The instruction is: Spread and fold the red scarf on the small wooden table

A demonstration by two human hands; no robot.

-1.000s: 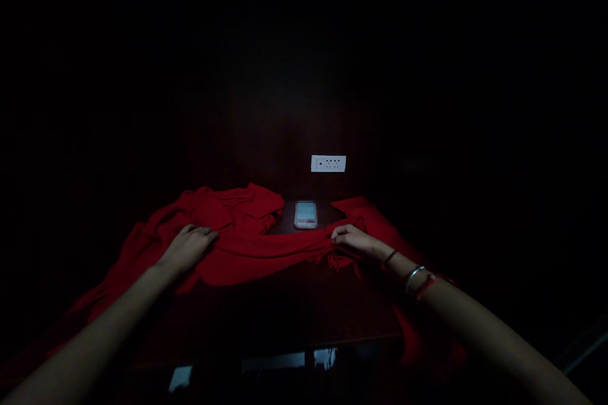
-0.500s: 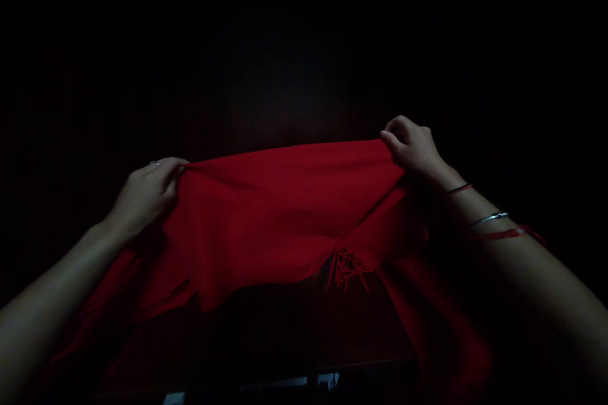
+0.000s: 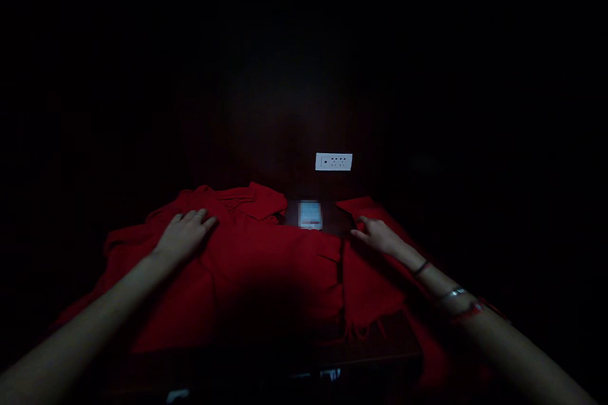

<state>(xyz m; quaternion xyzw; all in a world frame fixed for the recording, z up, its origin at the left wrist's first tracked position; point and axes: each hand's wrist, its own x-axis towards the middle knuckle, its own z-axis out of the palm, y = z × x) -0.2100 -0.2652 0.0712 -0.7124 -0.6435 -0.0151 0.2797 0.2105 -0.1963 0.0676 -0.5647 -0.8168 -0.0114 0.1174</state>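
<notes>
A red fringed shawl point(image 3: 275, 250) lies spread and rumpled over a dark table, its fringe hanging near the front edge on the right. My left hand point(image 3: 185, 235) rests palm down on the shawl's left part, fingers stretched out. On the other side, my right hand point(image 3: 380, 237) is at the right part of the cloth, its thumb apart from the fingers and nothing visibly gripped. Bunched folds lie beyond my left hand. A dark shadow covers the shawl's front middle.
Between the hands, at the back, is a small pale blurred rectangle point(image 3: 310, 215) on a dark surface. A white socket panel point(image 3: 334, 162) is on the dark wall behind. The table's front edge point(image 3: 370, 361) shows below the cloth; deep darkness hides the surroundings.
The shawl was stretched in the air between both hands; now it lies lowered on the table. Both hands have come down and let go. The socket panel and pale rectangle have come into view.
</notes>
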